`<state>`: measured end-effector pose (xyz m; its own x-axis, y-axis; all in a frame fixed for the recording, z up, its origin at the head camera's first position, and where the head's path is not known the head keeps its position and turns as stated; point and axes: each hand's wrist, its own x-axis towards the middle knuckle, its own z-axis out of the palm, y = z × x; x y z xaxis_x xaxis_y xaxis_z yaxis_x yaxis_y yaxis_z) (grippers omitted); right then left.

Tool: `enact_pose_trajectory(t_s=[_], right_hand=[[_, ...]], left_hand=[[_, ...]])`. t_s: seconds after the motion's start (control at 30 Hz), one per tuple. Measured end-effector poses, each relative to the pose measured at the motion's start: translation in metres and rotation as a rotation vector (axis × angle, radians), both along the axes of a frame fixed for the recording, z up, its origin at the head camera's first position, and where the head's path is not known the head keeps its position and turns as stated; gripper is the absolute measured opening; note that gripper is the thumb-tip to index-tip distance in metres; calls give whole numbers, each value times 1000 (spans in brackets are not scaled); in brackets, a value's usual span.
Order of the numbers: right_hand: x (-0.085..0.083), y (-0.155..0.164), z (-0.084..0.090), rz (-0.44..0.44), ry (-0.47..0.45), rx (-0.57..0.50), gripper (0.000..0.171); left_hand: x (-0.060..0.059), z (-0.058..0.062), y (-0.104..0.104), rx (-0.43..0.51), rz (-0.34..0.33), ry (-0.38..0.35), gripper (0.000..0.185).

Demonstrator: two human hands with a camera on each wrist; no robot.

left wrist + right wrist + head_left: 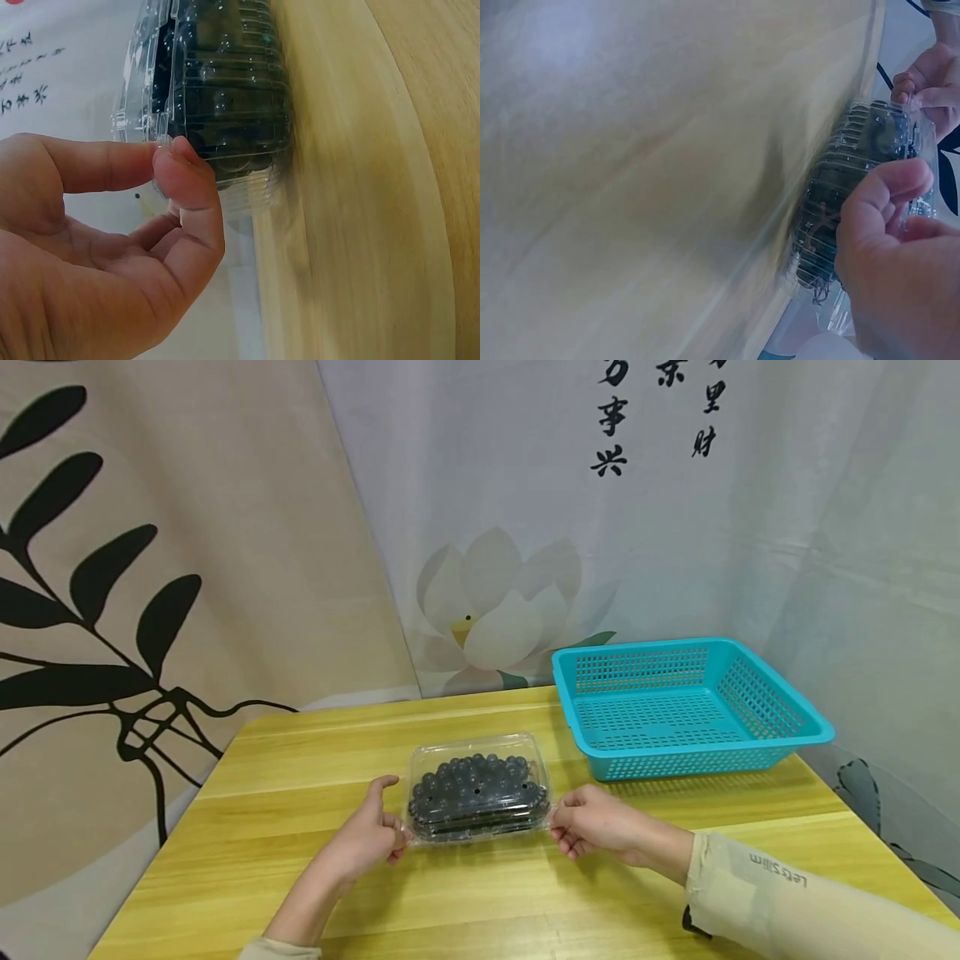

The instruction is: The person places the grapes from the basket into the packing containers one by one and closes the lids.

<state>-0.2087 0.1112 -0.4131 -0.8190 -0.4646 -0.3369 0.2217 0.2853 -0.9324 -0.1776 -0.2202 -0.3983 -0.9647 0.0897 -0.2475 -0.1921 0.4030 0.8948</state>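
Note:
A clear plastic clamshell box [480, 789] of dark grapes [468, 777] sits on the wooden table, its lid over the fruit. At its near left corner my left hand [367, 839] pinches the rim; in the left wrist view, the thumb and index finger of the left hand [142, 217] meet on the rim's edge. My right hand [600, 827] grips the near right corner with curled fingers. In the right wrist view, the right hand [900, 247] covers part of the ribbed box [829, 199], and a grape stem shows through its side.
A turquoise perforated plastic basket [690, 760] stands at the table's back right, beyond the right hand. The wooden table [300, 760] ends at a printed cloth backdrop [360, 610] with leaves, a flower and dark characters.

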Motion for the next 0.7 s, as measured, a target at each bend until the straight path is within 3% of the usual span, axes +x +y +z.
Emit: enact_pose_trajectory(t_s=[0.23, 0.4, 0.53, 0.7], right_hand=[[0, 2, 0, 22, 14, 14, 19], [1, 2, 4, 35, 106, 137, 25], [-3, 4, 19, 90, 317, 382, 31], [-16, 1, 57, 121, 676, 614, 34]], left_hand=[[2, 1, -4, 2, -25, -13, 91], [2, 4, -10, -7, -62, -27, 84], [1, 13, -14, -86, -62, -11, 74], [-6, 35, -17, -372, -49, 106, 61]])
